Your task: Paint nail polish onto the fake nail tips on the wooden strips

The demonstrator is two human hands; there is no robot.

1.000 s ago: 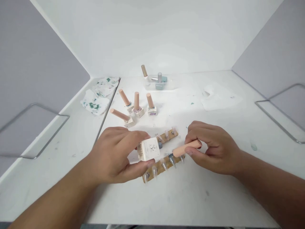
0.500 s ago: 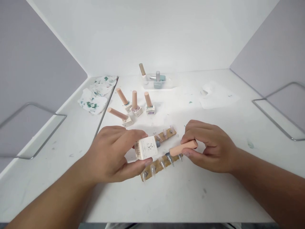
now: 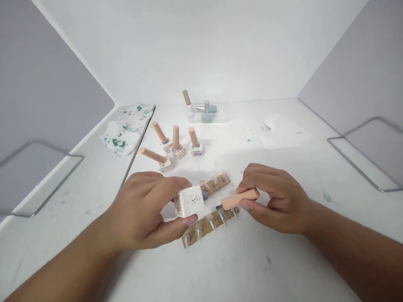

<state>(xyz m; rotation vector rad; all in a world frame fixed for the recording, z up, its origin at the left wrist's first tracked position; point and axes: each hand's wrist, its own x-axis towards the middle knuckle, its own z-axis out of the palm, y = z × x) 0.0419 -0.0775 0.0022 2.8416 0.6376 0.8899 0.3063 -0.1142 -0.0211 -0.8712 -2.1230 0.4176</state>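
Note:
My left hand [image 3: 151, 209] grips a white square nail polish bottle [image 3: 190, 201], tilted with its uncapped grey-blue neck toward the right. Between the thumb and fingers of my right hand [image 3: 272, 199] is a peach-capped nail polish brush [image 3: 239, 199]. Its dark tip is at a clear false nail on the front wooden nail stand [image 3: 204, 227]; that nail looks grey-blue. Several other clear nails are fixed along this stand. Behind it lies a second wooden stand [image 3: 217, 186] with pinkish nails, partly hidden by the bottle.
Several peach-capped polish bottles [image 3: 179, 151] stand behind my left hand. A clear plastic tray [image 3: 222, 116] at the back holds more bottles. Stained tissues [image 3: 121, 140] lie at left, a white tissue [image 3: 283, 134] at right. Metal wire frames [image 3: 362, 163] stand on both sides.
The whole scene sits slightly lower and further left in view. Both hands keep their grips, and the brush stays at the same nail.

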